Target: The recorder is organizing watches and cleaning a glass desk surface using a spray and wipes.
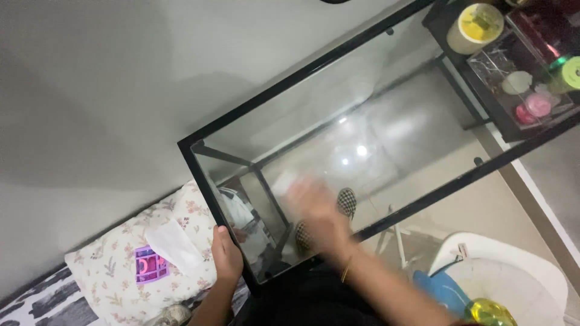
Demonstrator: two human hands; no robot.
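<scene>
1. Both forearms are bare; no sleeves reach the wrists.
2. The right hand (317, 214) is blurred, so its fingers cannot be told apart.
3. A thin gold-coloured bracelet (345, 270) circles the right wrist.
4. The left hand (226, 253) wears no ring or band that shows.
5. Dark clothing (302, 299) covers the lap.

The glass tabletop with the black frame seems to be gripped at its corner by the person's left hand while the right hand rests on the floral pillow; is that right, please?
Not quite. The left hand does grip the corner of the glass tabletop, but the right hand is on the glass, blurred, not on the floral pillow, which lies beside the table. The head view shows this.
</scene>
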